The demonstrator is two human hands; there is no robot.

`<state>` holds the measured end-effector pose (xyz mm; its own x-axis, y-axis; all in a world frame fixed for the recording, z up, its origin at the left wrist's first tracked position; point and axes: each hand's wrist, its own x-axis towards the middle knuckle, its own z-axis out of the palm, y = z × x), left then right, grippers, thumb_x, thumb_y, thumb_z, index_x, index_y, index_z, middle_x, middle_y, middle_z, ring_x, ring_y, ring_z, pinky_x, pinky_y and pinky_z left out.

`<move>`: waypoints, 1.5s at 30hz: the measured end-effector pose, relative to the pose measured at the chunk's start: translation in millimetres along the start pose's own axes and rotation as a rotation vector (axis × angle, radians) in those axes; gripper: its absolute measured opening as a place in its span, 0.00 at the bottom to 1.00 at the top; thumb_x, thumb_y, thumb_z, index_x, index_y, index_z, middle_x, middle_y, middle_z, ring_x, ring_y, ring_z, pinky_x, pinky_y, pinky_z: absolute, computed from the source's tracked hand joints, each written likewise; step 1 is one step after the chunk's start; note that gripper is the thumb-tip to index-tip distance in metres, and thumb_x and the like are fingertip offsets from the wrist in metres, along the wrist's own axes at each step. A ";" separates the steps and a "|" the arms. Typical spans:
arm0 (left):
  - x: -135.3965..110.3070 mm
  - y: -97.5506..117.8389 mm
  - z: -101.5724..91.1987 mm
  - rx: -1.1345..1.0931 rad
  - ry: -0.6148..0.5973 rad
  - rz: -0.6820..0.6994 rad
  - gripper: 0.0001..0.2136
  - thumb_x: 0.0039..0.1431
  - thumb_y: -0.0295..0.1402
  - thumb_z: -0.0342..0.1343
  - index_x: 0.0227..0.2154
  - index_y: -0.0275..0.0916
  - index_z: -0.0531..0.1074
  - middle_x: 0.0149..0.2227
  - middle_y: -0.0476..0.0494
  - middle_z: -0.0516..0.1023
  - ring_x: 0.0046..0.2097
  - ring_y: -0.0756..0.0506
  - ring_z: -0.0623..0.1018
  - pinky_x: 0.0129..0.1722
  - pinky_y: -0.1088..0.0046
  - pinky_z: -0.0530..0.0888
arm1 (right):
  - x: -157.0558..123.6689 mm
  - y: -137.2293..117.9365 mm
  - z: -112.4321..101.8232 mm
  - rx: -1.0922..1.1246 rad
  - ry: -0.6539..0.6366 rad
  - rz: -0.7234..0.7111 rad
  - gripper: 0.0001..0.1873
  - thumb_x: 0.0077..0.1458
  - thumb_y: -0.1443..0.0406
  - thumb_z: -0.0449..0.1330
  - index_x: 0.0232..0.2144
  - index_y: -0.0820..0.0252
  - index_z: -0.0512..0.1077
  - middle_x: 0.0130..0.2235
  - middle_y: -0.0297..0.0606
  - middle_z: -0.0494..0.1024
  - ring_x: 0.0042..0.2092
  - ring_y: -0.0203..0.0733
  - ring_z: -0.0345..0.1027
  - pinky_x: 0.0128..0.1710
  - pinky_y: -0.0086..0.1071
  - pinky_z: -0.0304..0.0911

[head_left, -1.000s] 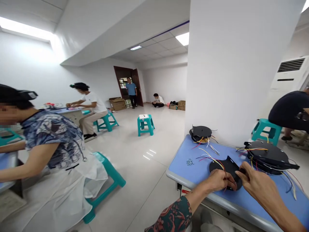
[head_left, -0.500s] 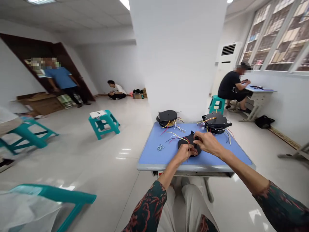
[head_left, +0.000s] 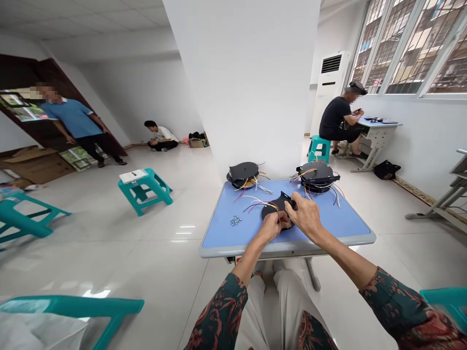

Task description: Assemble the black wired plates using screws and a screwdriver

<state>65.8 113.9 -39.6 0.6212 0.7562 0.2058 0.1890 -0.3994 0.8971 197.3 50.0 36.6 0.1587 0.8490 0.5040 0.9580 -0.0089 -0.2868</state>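
On a blue desk (head_left: 222, 228), left hand (head_left: 269, 226) and right hand (head_left: 307, 216) grip a black plate (head_left: 268, 212).

**Black plates, bright wires, a floral sleeve**

The surface (head_left: 219, 233) is a soft mid-blue with a pale grey rim. The plate (head_left: 272, 210) lying on it is matte black, and so are the two discs (head_left: 243, 171) beyond it, while the wires (head_left: 260, 200) run red, yellow, white and purple. The small nuts (head_left: 235, 220) are silvery. Both sleeves (head_left: 219, 316) are dark green with a rust-red floral print — the trousers (head_left: 280, 311) below them a pale cream. The stools (head_left: 144, 192) are teal. Across the room, one shirt (head_left: 73, 116) is bright blue, another shirt (head_left: 333, 116) black.
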 end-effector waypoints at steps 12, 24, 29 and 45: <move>2.3 -9.2 1.8 -0.032 0.000 -0.052 0.07 0.51 0.35 0.62 0.26 0.36 0.72 0.27 0.50 0.76 0.31 0.49 0.74 0.34 0.75 0.68 | 8.3 12.8 -19.4 0.077 -0.237 -0.177 0.06 0.60 0.64 0.57 0.37 0.59 0.73 0.29 0.37 0.78 0.31 0.41 0.68 0.31 0.31 0.49; -2.1 0.5 -1.8 0.037 -0.015 0.005 0.06 0.54 0.34 0.60 0.31 0.35 0.76 0.29 0.51 0.76 0.36 0.47 0.75 0.40 0.74 0.71 | -18.6 -10.7 -0.1 -0.045 -0.065 0.063 0.13 0.64 0.60 0.52 0.42 0.62 0.72 0.27 0.43 0.79 0.28 0.46 0.69 0.29 0.34 0.45; -5.9 -3.6 -1.7 -0.091 -0.031 0.073 0.08 0.54 0.31 0.63 0.37 0.34 0.74 0.34 0.44 0.80 0.39 0.46 0.80 0.42 0.71 0.76 | -4.5 21.2 -16.0 0.389 0.133 0.163 0.12 0.60 0.56 0.56 0.30 0.57 0.69 0.23 0.35 0.73 0.25 0.40 0.64 0.27 0.33 0.52; -106.5 -28.8 -74.1 0.753 0.635 0.252 0.10 0.66 0.25 0.52 0.40 0.39 0.79 0.38 0.42 0.83 0.43 0.42 0.80 0.47 0.62 0.78 | -1.9 120.3 42.8 1.471 0.045 0.640 0.20 0.42 0.52 0.71 0.24 0.58 0.68 0.21 0.34 0.75 0.16 0.34 0.64 0.11 0.26 0.59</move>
<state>-62.2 83.3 -58.4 0.2315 0.6529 0.7212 0.6748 -0.6417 0.3644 302.0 69.9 -33.7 0.4563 0.8897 0.0133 -0.3125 0.1743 -0.9338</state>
